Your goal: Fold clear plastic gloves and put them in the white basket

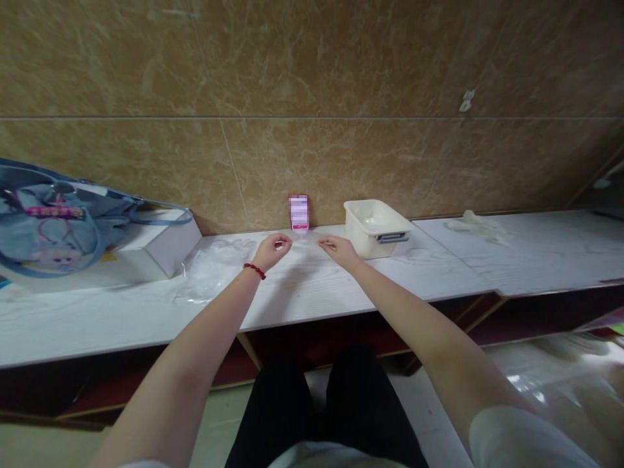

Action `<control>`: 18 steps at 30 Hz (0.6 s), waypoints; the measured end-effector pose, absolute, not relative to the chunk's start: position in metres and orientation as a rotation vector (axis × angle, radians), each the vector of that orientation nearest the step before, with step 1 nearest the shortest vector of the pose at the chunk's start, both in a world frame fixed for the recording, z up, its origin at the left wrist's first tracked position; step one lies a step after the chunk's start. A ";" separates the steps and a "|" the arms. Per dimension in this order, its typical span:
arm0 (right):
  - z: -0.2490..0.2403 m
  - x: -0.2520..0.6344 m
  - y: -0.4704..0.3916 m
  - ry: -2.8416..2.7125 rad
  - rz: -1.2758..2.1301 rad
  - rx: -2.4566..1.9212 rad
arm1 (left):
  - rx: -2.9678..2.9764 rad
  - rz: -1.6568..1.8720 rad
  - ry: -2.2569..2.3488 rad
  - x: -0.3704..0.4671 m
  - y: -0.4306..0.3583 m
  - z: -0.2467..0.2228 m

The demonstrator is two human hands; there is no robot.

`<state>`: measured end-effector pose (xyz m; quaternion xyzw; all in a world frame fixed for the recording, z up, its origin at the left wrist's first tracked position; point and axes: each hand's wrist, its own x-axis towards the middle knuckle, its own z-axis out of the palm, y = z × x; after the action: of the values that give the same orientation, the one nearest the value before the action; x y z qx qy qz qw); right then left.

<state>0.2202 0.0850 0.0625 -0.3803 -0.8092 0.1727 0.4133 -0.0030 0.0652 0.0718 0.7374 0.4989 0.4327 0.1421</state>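
Note:
My left hand [273, 250], with a red bead bracelet [255, 270] on its wrist, is closed in a pinch over the white counter [273, 305]. Facing it, my right hand [338, 251] also pinches thumb against fingers. Between the two sets of fingertips stretches a thin, see-through piece of plastic [306, 241], faint against the counter; its exact shape is hard to make out. Just behind it a phone [299, 212] with a lit screen leans upright on the wall. A heap of clear plastic bags [214, 263] lies left of my left hand.
A cream plastic bin [373, 224] with a grey handle stands right of my right hand. At the far left, a blue bag [63, 224] rests on a white box [156, 244]. A pale crumpled item [470, 224] lies farther right. Open shelves run beneath the counter; a tiled wall [312, 149] backs it.

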 end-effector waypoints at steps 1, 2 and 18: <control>0.053 0.220 0.082 -2.066 0.437 -0.975 | 2.147 1.209 1.441 -0.003 0.061 0.061; 0.045 0.220 0.078 -2.098 0.435 -0.995 | 2.157 1.170 1.450 -0.002 0.058 0.052; -0.002 0.234 0.052 -2.611 0.118 -1.019 | 2.590 0.533 1.418 -0.006 0.026 0.009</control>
<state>0.2339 0.0517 -0.0025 -0.3580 -0.9177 0.0413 0.1673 -0.0057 0.0262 0.0092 0.8610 0.4715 0.1773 0.0705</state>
